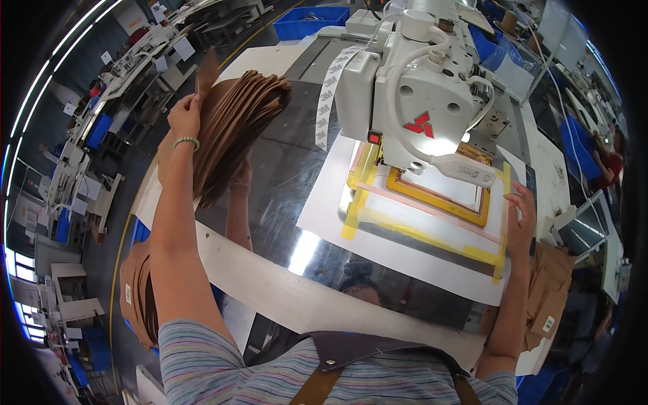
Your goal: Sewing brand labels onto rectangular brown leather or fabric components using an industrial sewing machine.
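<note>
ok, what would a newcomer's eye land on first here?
First, the bulky white machine head, upper right of centre, over a yellow-taped sheet. Next, the thick fanned stack of brown pieces to its left, with the left hand pinching a raised brown piece at its upper left. The right hand is at the taped sheet's right edge.

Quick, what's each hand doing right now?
Left hand: closed, holding a brown piece.
Right hand: at the edge of the yellow-taped sheet; can't tell if it's gripping.
</note>
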The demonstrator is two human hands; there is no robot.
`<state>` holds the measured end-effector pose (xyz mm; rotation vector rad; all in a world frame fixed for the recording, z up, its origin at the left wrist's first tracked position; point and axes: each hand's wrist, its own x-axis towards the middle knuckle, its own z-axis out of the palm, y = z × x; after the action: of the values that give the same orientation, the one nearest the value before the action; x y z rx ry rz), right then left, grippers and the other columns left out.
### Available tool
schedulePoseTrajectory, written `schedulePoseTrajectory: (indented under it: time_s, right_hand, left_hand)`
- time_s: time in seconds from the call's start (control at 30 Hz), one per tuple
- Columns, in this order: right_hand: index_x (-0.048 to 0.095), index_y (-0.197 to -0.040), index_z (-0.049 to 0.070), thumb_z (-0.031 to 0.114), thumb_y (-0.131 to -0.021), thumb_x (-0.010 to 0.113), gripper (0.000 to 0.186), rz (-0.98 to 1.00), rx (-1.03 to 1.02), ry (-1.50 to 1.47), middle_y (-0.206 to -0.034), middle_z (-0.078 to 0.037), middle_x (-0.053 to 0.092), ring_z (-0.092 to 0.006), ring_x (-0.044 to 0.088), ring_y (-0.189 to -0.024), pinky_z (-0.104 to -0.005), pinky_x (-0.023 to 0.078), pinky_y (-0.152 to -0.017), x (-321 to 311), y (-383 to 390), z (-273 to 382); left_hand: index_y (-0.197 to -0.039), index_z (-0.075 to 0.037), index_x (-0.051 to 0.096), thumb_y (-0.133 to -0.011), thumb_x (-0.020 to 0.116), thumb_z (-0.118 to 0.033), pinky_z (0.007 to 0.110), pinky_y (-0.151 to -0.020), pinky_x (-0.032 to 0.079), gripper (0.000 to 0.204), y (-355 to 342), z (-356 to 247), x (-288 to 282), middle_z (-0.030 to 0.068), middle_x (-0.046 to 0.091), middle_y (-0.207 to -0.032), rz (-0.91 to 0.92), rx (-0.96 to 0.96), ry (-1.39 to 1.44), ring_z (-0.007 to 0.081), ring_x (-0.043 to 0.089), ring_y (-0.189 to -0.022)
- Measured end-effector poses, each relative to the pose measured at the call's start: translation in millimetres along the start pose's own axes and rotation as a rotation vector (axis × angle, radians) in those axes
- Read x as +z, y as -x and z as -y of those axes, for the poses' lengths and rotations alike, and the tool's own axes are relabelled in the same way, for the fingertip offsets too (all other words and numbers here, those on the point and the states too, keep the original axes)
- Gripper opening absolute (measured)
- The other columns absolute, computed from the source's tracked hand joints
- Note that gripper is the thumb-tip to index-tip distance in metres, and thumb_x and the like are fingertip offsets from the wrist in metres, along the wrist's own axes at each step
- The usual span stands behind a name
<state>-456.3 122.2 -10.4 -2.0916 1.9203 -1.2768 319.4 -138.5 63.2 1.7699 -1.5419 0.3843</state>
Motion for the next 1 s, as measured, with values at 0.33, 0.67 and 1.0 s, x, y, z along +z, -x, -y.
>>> schedulePoseTrajectory:
  time_s: [0.33, 0.67, 1.0]
  right_hand:
    - [0.072, -0.110, 0.002, -0.005, -0.091, 0.065, 0.021, 0.159, -0.402, 0.086, -0.134, -0.014, 0.069, -0.0350, 0.064, -0.130, -0.0443, 0.052, -0.108, 7.1, -16.4, 114.5]
    - [0.073, -0.104, 0.002, 0.013, -0.084, 0.073, 0.022, 0.251, -0.969, 0.239, -0.108, -0.006, 0.071, -0.0178, 0.068, -0.101, -0.0300, 0.055, -0.079, 136.6, -18.1, 201.8]
    - [0.070, -0.090, 0.005, 0.012, -0.077, 0.076, 0.016, 0.290, -0.841, 0.388, -0.082, -0.005, 0.067, -0.0211, 0.070, -0.078, -0.0333, 0.055, -0.062, 186.0, -14.7, 210.7]
  left_hand:
    - [-0.106, -0.004, 0.080, -0.092, 0.076, -0.005, 0.039, -0.082, 0.061, 0.014, 163.4, -152.3, -29.8, 0.0106, 0.081, -0.111, 0.262, 0.887, 0.198, 0.0275, 0.075, -0.091]
    - [-0.122, -0.003, 0.077, -0.085, 0.075, -0.005, 0.039, -0.089, 0.061, 0.037, 231.2, -157.2, -51.4, 0.0112, 0.076, -0.126, 0.353, 0.912, 0.142, 0.0271, 0.072, -0.103]
    - [-0.122, 0.002, 0.075, -0.093, 0.070, -0.002, 0.041, -0.092, 0.062, 0.030, 210.1, -45.4, -79.6, 0.0141, 0.076, -0.126, 0.446, 0.701, -0.099, 0.0334, 0.074, -0.108]
